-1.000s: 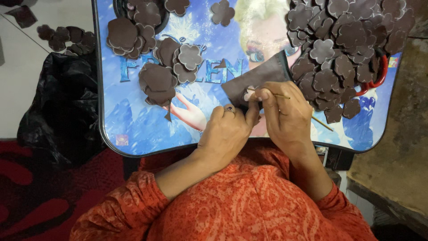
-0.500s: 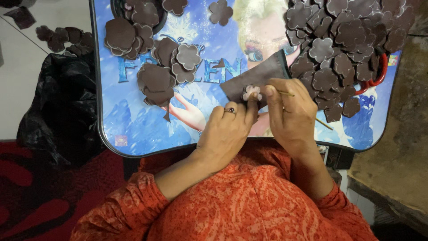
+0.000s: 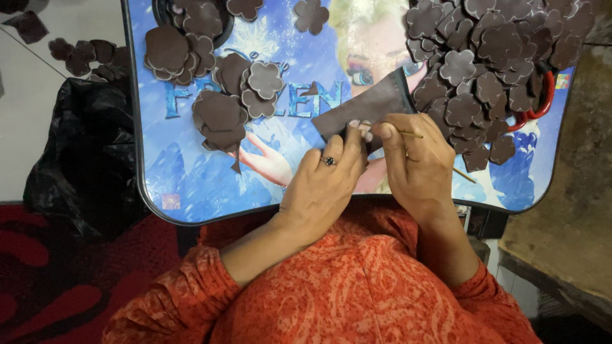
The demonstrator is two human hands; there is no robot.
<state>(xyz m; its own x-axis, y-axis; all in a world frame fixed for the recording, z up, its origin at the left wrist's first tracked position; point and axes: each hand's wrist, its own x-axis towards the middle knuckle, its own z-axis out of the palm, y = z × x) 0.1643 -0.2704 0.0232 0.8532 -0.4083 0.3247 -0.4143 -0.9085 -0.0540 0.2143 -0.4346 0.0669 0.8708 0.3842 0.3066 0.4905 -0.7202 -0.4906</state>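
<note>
At the far left, a few brown cutouts (image 3: 80,56) lie on the pale floor, with a crumpled black bag (image 3: 86,159) just beside the desk (image 3: 191,191), whose top is a blue picture. On the desk's left half, round and flower-shaped brown pieces (image 3: 220,111) sit in loose overlapping stacks, some spilling from a dark bowl (image 3: 166,9) at the far edge. One single flower piece (image 3: 311,15) lies apart, farther right.

Near the middle, the left hand (image 3: 325,181), wearing a ring, presses its fingers together on the near end of a dark brown sheet (image 3: 370,105). The sheet lies flat, its long axis running from near left to far right, its far corner pointing at the big heap. Touching it on the right, the right hand (image 3: 417,162) pinches a thin stick (image 3: 408,134) between thumb and forefinger; the stick runs roughly left to right. A large heap of flower shapes (image 3: 491,57) covers the desk's far right, partly hiding a red ring (image 3: 542,102).
</note>
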